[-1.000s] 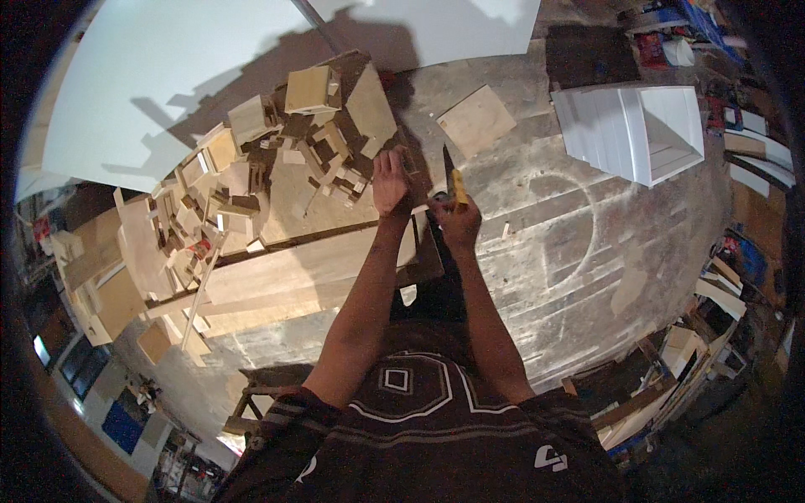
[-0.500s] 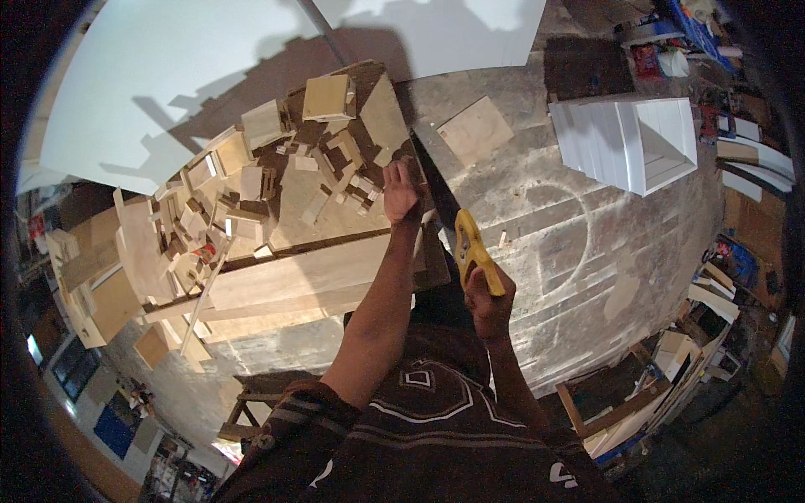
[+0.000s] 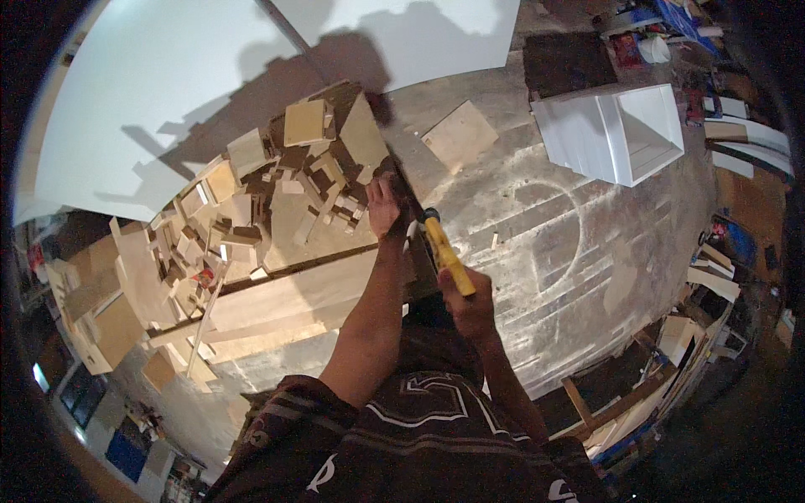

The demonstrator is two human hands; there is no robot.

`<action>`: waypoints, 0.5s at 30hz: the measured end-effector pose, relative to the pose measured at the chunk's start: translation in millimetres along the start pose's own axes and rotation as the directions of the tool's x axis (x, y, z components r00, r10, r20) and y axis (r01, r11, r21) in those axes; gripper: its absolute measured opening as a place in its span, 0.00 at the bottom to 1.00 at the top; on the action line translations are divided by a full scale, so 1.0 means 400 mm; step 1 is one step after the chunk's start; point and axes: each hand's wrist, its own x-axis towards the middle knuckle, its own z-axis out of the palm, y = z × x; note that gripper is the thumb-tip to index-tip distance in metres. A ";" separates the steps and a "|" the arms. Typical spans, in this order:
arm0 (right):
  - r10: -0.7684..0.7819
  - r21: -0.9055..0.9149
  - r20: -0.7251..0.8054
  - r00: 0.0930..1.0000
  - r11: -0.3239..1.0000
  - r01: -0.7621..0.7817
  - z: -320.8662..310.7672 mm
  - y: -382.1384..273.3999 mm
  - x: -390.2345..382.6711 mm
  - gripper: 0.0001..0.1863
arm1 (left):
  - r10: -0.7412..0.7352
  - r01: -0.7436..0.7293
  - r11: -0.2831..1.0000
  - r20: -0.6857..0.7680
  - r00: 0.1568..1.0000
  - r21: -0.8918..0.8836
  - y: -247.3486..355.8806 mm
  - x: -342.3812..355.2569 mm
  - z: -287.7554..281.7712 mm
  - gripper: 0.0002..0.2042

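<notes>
Now the yellow-handled saw point(image 3: 447, 256) shows narrower than half a second ago, its blade lost against the worktop's point(image 3: 285, 222) dark right edge; suggests it is turned edge-on, sawing position; right hand point(image 3: 471, 308) wrapped round it; left hand point(image 3: 383, 210) near same edge, fingers extended, cannot tell if gripping; offcuts point(image 3: 243, 210) crowd the left end; white sheet point(image 3: 168, 75) beyond far edge; plywood panel point(image 3: 459, 136), white cabinet point(image 3: 570, 134) on floor point(image 3: 520, 277) rightward.

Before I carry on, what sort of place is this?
Most likely a woodworking shop: cut wood pieces are strewn over a work surface, the right hand grips a yellow-handled tool, and a white cabinet-like box sits on the floor.
</notes>
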 end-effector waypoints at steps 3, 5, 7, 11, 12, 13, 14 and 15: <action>-0.053 -0.056 0.014 0.999 0.997 0.054 0.007 -0.042 -0.022 0.23 | 0.029 -0.029 0.999 -0.005 1.000 -0.015 -0.014 -0.004 0.014 0.22; -0.057 -0.018 0.016 0.998 0.998 0.058 0.006 -0.051 -0.014 0.24 | -0.022 0.024 0.999 0.052 0.998 -0.042 -0.019 0.002 0.018 0.22; -0.013 -0.028 0.007 1.000 1.000 0.013 -0.001 -0.047 -0.016 0.24 | -0.070 0.075 0.995 0.077 0.995 -0.067 -0.015 -0.002 0.023 0.22; 0.014 -0.044 -0.023 1.000 0.999 -0.015 0.004 -0.063 -0.040 0.23 | -0.018 0.020 0.999 0.044 0.999 -0.043 -0.033 -0.002 0.025 0.24; 0.011 -0.029 -0.015 1.000 1.000 -0.012 0.003 -0.061 -0.038 0.23 | -0.021 0.024 0.999 0.061 0.998 -0.048 -0.030 -0.007 0.026 0.24; 0.008 -0.013 -0.007 1.000 1.000 -0.008 0.001 -0.060 -0.030 0.23 | -0.025 0.029 0.998 0.077 0.997 -0.052 -0.027 -0.011 0.026 0.24; 0.004 0.003 0.001 1.000 1.000 -0.004 0.000 -0.057 -0.028 0.23 | -0.035 0.040 0.998 0.090 0.995 -0.053 -0.029 -0.013 0.024 0.24; -0.004 -0.029 -0.011 1.000 1.000 0.004 -0.002 -0.059 -0.033 0.23 | -0.046 0.052 0.997 0.100 0.994 -0.062 -0.027 -0.008 0.022 0.24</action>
